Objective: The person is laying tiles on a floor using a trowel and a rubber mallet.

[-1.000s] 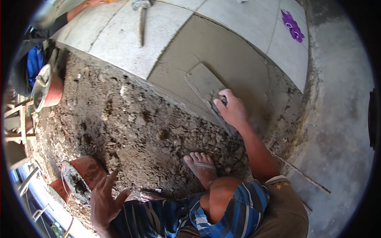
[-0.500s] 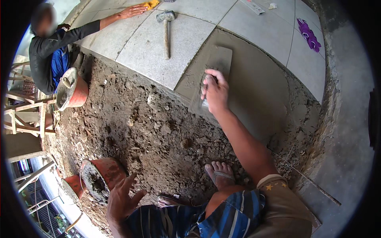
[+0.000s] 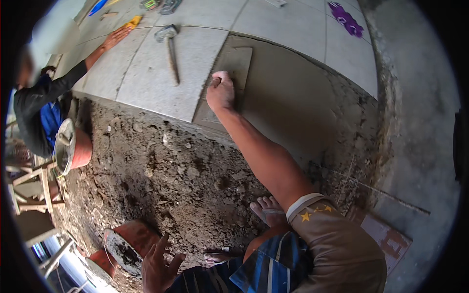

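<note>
In the head view, the right hand [image 3: 221,91] reaches far forward toward twelve o'clock, its grip clamped around the handle of a flat rectangular grey plastering float [image 3: 233,66], which lies face-down on the smooth wet grey mortar bed [image 3: 298,105], next to the edge of the laid pale grey floor tiles [image 3: 161,73]. The float looks stiff and fairly light, a rigid plate made to glide; the wet mortar beneath it probably drags and sucks at its face, so the handle on top, over the plate's middle, seems the sound place to hold for even pressure. The left hand [image 3: 157,263] hovers at seven o'clock with fingers spread, holding nothing, just beside a red-brown bucket smeared with mortar [image 3: 131,244]. Between the hands lies rough, lumpy brown rubble and soil [image 3: 161,180], and a bare foot [image 3: 267,211] rests at its edge. A mallet with a long handle [image 3: 170,46] lies on the tiles at eleven o'clock. At ten o'clock a co-worker's hand [image 3: 115,38] presses flat on a tile.
</note>
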A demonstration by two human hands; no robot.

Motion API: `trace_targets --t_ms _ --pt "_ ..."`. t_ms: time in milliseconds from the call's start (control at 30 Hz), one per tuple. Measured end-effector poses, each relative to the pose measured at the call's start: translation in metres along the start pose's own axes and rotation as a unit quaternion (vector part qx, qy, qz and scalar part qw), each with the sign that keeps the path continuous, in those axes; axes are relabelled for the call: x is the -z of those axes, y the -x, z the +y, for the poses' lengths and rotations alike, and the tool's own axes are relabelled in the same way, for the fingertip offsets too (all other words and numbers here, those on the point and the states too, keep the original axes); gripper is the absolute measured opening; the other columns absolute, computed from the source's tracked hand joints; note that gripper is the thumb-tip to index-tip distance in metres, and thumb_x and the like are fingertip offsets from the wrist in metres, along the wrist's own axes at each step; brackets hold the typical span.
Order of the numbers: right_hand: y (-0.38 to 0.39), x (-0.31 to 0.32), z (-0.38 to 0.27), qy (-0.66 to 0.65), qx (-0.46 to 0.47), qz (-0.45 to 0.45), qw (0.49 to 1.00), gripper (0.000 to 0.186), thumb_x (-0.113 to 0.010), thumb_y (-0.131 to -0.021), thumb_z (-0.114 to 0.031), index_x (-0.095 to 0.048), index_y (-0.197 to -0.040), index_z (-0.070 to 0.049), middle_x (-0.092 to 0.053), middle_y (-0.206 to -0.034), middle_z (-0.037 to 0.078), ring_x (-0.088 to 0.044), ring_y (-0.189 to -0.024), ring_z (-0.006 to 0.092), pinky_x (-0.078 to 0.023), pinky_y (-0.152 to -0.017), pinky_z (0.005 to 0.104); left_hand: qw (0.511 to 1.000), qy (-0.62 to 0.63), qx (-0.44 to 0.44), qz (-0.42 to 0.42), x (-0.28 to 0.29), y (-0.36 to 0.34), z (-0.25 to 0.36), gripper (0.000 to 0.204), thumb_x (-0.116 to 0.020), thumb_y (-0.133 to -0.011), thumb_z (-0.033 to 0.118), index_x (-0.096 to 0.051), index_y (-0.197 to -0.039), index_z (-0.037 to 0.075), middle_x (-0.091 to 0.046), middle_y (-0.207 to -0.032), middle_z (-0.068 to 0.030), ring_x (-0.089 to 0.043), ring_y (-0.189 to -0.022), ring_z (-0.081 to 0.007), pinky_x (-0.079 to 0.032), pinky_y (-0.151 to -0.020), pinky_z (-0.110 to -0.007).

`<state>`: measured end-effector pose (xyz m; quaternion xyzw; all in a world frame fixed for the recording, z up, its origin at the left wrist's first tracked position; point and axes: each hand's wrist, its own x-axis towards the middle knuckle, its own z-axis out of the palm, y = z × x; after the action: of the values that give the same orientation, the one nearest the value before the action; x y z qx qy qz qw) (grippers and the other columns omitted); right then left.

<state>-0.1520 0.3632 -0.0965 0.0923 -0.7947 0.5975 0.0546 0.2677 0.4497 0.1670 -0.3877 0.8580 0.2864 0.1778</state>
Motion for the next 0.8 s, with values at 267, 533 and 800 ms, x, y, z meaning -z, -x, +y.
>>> trace_targets --t_ms 267,533,800 --pt "-0.025 0.118 0.039 0.07 0.014 -0.105 0.992 0.01 -0.056 -0.092 -0.007 -0.064 -0.097 -0.009 -0.069 -0.093 0.019 -0.068 -0.087 0.0391 -0.054 -0.076 0.045 0.996 -0.03 -0.08 0.009 0.009 0.0 0.02 0.059 -0.074 -0.092 0.027 -0.054 -0.142 0.002 -0.068 -0.12 -0.0203 -0.066 -0.107 -0.0361 -0.053 -0.09 -0.044" --pt "-0.04 0.251 0.049 0.021 -0.127 -0.152 0.98 0.018 -0.05 -0.098 -0.011 -0.067 -0.103 -0.007 -0.056 -0.063 0.005 -0.056 -0.047 0.0138 -0.047 -0.046 0.036 0.996 -0.045 -0.079 0.014 0.009 -0.001 0.031 0.059 -0.074 -0.091 0.023 -0.053 -0.143 0.004 -0.067 -0.118 -0.0214 -0.065 -0.104 -0.0371 -0.052 -0.089 -0.045" --pt "-0.052 0.353 0.077 0.113 -0.138 -0.1 0.979 0.017 -0.051 -0.099 -0.014 -0.066 -0.104 -0.008 -0.056 -0.067 0.006 -0.058 -0.05 0.0158 -0.048 -0.044 0.0349 0.997 -0.034 -0.075 -0.005 0.006 0.003 0.039 0.058 -0.072 -0.093 0.023 -0.052 -0.144 0.004 -0.066 -0.124 -0.0222 -0.063 -0.111 -0.0375 -0.051 -0.092 -0.045"
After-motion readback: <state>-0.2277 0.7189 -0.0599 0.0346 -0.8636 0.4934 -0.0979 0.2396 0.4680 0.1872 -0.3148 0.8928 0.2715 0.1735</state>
